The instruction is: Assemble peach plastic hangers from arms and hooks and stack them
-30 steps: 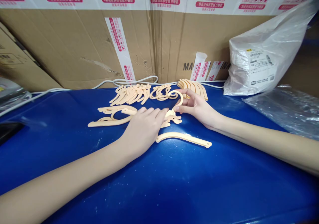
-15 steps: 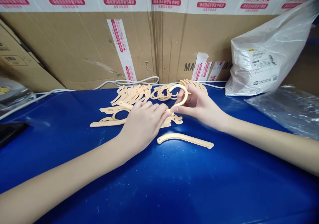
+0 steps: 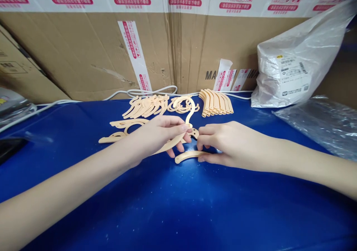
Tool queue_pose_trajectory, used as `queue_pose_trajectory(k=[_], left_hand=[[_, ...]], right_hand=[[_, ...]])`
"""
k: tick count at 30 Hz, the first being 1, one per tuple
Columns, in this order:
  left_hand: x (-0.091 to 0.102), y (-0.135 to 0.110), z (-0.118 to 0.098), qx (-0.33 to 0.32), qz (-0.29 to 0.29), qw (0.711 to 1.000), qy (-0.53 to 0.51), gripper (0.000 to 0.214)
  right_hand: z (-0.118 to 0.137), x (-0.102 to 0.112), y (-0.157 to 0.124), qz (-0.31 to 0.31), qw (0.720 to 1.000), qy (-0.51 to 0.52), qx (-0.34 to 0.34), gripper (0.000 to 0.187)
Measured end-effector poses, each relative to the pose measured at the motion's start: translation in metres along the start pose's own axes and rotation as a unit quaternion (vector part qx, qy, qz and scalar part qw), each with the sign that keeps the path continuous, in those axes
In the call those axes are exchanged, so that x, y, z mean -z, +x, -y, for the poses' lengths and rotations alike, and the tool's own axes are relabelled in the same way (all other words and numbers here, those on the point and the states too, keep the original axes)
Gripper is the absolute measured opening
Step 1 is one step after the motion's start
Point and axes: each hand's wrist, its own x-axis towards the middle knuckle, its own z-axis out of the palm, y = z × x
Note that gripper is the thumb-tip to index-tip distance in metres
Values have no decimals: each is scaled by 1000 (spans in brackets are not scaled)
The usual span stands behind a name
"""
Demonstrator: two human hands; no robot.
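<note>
My left hand (image 3: 167, 132) is closed on a cream plastic hanger arm (image 3: 164, 147) with a curved hook (image 3: 192, 109) joined at its end. The hook points up and away from me. Close by on the right, my right hand (image 3: 220, 143) has its thumb and fingers about a loose hanger arm (image 3: 188, 155) low over the blue table. The right part of that loose arm is hidden by the hand. Behind my left hand lie hanger pieces (image 3: 111, 138), partly covered by the hand and forearm.
At the back of the blue table (image 3: 178, 206) lie a pile of hanger arms (image 3: 147, 106), several hooks (image 3: 178, 105) and a row of arms (image 3: 216, 102). Cardboard boxes (image 3: 97, 50) stand behind, with a white cable (image 3: 119, 93) before them. A plastic-wrapped package (image 3: 292, 72) stands right.
My right hand has let go of the hook and come down toward me to the loose hanger arm. My left hand has turned, tilting the hook and its arm.
</note>
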Motion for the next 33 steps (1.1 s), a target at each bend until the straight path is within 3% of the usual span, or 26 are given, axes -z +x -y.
queue_pose_trajectory(k=[5, 9, 13, 16, 20, 25, 29, 33], left_hand=[[2, 4, 9, 17, -33, 997, -69, 20], [7, 7, 13, 74, -59, 986, -138, 14], [9, 7, 11, 128, -84, 974, -170, 17], [9, 7, 9, 131, -84, 971, -180, 10], [8, 8, 7, 134, -94, 966, -201, 23], [10, 8, 6, 155, -77, 963, -206, 25], [12, 7, 9, 132, -25, 960, -245, 24], [13, 7, 12, 139, -19, 954, -264, 16]], right_hand=[[-6, -3, 2, -5, 1000, 5, 30, 12], [-8, 1, 5, -11, 993, 116, 6, 18], [-10, 4, 7, -13, 983, 186, -1, 13], [-14, 2, 7, -47, 988, 148, -28, 15], [-23, -4, 8, -110, 991, 40, -64, 33], [-33, -9, 9, -104, 992, -65, -40, 38], [-34, -11, 11, -93, 992, -77, -35, 35], [-32, -11, 11, -90, 992, -84, -38, 32]])
